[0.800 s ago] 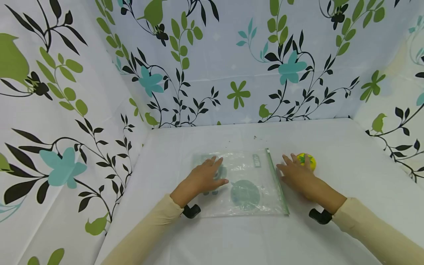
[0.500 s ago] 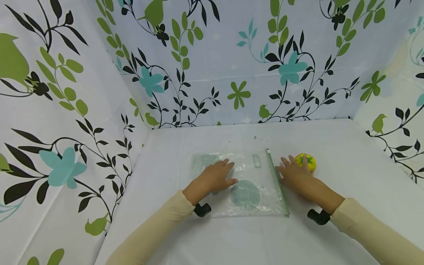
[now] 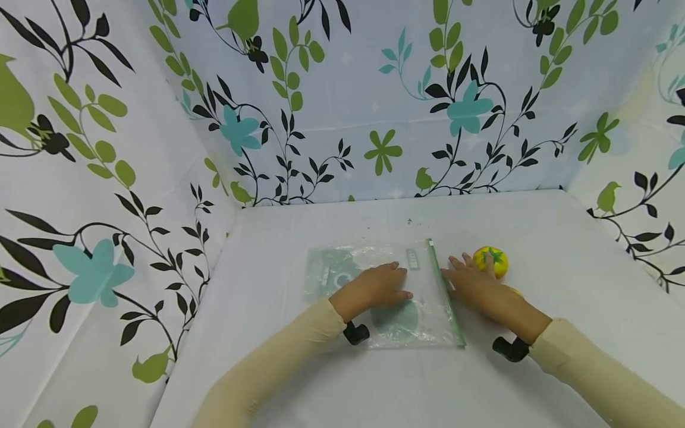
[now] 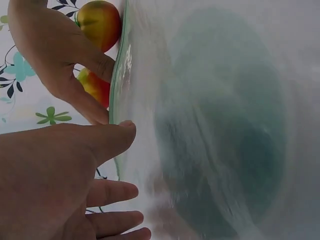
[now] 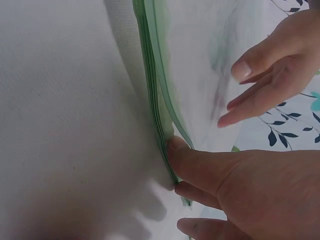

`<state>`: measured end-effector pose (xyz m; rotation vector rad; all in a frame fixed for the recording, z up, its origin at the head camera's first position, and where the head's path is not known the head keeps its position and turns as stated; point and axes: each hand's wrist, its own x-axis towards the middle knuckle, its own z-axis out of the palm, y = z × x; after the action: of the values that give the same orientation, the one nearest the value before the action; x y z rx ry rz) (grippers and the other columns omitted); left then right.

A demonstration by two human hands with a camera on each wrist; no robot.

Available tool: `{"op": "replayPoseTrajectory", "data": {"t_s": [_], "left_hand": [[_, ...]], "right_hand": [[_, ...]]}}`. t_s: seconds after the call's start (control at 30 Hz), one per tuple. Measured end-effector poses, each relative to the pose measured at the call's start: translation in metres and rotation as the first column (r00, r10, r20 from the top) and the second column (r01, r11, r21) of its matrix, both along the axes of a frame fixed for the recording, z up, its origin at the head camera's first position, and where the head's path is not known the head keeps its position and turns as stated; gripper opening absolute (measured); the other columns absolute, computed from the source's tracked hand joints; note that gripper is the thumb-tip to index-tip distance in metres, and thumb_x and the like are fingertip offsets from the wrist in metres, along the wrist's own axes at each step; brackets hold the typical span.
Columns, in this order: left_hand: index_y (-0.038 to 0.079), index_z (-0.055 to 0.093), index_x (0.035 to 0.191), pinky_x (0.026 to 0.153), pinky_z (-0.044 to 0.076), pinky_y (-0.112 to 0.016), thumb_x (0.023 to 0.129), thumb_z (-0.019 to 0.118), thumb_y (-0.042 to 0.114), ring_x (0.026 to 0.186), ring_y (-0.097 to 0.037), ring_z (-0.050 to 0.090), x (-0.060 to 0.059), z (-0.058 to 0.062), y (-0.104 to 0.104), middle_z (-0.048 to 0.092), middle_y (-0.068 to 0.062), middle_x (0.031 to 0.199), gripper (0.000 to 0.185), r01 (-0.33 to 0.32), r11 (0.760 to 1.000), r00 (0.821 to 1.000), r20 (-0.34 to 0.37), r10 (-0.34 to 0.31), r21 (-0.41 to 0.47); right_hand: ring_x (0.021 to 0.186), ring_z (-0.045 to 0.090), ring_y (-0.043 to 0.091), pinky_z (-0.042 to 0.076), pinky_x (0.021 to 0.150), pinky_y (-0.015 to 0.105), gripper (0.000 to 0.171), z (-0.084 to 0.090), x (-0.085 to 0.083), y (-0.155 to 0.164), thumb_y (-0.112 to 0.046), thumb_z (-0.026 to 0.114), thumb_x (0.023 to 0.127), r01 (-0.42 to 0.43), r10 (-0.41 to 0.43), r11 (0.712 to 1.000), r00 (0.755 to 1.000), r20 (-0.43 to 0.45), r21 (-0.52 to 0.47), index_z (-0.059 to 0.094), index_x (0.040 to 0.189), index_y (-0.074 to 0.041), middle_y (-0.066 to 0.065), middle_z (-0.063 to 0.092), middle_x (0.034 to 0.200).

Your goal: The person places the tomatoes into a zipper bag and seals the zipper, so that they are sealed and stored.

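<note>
L hand (image 3: 377, 289) is lying flat, fingers relaxed, on crinkly clear zip bag (image 3: 342, 279). R hand (image 3: 473, 286) is touching its green ribbed seal w/ thumb, fingers straight, beside round yellow toy fruit (image 3: 493, 260).

You have a thin, clear plastic bag (image 3: 374, 291) in front of you, glossy and crinkled, catching bright glints of light; its printed patches show through as soft matt green. Along the bag's right edge runs a ribbed green plastic zip strip (image 5: 159, 107), smooth and slightly shiny. Under the bag the tabletop (image 3: 562, 249) is covered in white cloth with a fine woven grain, matt all over. Right of the zip strip sits a yellow toy fruit (image 3: 493, 260), smooth with a dull sheen, probably foam or soft plastic. Behind the bag the walls (image 3: 348, 89) are hung with printed fabric, matt, faintly creased. Your sleeves (image 3: 278, 368) are plain beige knit cloth, soft and unglossed.
</note>
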<state>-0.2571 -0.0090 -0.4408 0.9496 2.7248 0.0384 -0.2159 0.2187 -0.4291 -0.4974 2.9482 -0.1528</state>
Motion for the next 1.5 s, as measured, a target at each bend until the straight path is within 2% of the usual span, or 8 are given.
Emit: {"op": "replayPoseTrajectory", "data": {"t_s": [0.07,0.17,0.4,0.6,0.73,0.97,1.33,1.5], "left_hand": [[0.012,0.05,0.147,0.108,0.037,-0.039,0.101,0.052,0.053,0.14,-0.023,0.039,-0.002,-0.002,0.007,0.04,-0.012,0.154,0.062,0.004,1.0,1.0,0.009,-0.004,0.003],[0.01,0.047,0.148,0.108,0.036,-0.038,0.1,0.049,0.058,0.142,-0.023,0.036,-0.003,-0.003,0.02,0.037,-0.012,0.156,0.068,-0.025,1.0,1.0,0.016,0.025,0.012],[0.004,0.032,0.156,0.111,0.032,-0.043,0.094,0.042,0.072,0.146,-0.028,0.028,-0.01,-0.01,0.043,0.027,-0.014,0.16,0.092,-0.093,0.994,0.995,-0.024,0.095,0.062],[0.005,0.021,0.159,0.116,0.021,-0.045,0.089,0.043,0.079,0.148,-0.028,0.02,-0.013,-0.015,0.054,0.02,-0.014,0.163,0.105,-0.204,0.975,0.979,-0.011,0.206,0.094],[0.004,0.019,0.159,0.117,0.018,-0.044,0.088,0.043,0.08,0.149,-0.028,0.02,-0.015,-0.018,0.057,0.02,-0.014,0.163,0.106,-0.239,0.967,0.971,0.008,0.24,0.089],[0.003,0.02,0.159,0.117,0.016,-0.042,0.087,0.043,0.081,0.149,-0.029,0.019,-0.015,-0.019,0.061,0.02,-0.015,0.163,0.108,-0.237,0.97,0.972,0.008,0.237,0.053],[0.003,0.019,0.159,0.117,0.017,-0.039,0.087,0.048,0.078,0.149,-0.027,0.017,-0.017,-0.023,0.059,0.017,-0.013,0.164,0.108,-0.235,0.972,0.972,-0.023,0.235,0.003],[0.003,0.019,0.159,0.118,0.014,-0.045,0.087,0.044,0.08,0.15,-0.03,0.013,-0.016,-0.022,0.056,0.015,-0.014,0.164,0.108,-0.207,0.976,0.973,-0.119,0.197,-0.073]], "right_hand": [[0.14,0.024,0.054,0.002,0.103,0.077,0.046,0.001,0.0,-0.002,-0.023,0.069,0.095,-0.005,0.005,1.0,1.0,0.0,0.007,0.061,0.137,-0.006,0.027,0.041,0.149],[0.139,0.025,0.055,0.003,0.102,0.078,0.047,0.005,0.002,-0.003,-0.024,0.068,0.095,-0.013,0.013,1.0,1.0,0.002,0.008,0.06,0.138,-0.006,0.027,0.041,0.149],[0.14,0.02,0.056,0.001,0.102,0.078,0.051,0.004,0.001,-0.002,-0.025,0.068,0.095,-0.012,0.012,1.0,1.0,0.02,0.009,0.058,0.14,-0.004,0.029,0.036,0.152],[0.14,0.021,0.056,0.003,0.102,0.078,0.051,0.0,-0.002,-0.003,-0.027,0.069,0.095,-0.017,0.017,1.0,1.0,0.019,0.011,0.059,0.139,-0.003,0.028,0.039,0.15],[0.14,0.023,0.055,0.004,0.102,0.078,0.051,-0.002,-0.003,-0.003,-0.027,0.069,0.095,-0.026,0.026,1.0,1.0,0.01,0.014,0.059,0.139,-0.003,0.028,0.039,0.15],[0.14,0.022,0.055,0.004,0.102,0.078,0.051,-0.004,-0.003,-0.001,-0.027,0.068,0.096,-0.03,0.03,1.0,1.0,0.005,0.008,0.058,0.14,-0.004,0.028,0.037,0.151],[0.142,0.017,0.054,0.001,0.103,0.077,0.062,-0.004,-0.008,-0.001,-0.03,0.075,0.09,-0.024,0.024,1.0,0.999,0.037,0.008,0.054,0.145,-0.007,0.027,0.033,0.154],[0.142,0.018,0.054,0.001,0.104,0.076,0.066,-0.003,-0.01,-0.002,-0.034,0.077,0.088,-0.022,0.021,0.999,0.999,0.04,0.031,0.055,0.144,-0.008,0.028,0.033,0.154]]}}
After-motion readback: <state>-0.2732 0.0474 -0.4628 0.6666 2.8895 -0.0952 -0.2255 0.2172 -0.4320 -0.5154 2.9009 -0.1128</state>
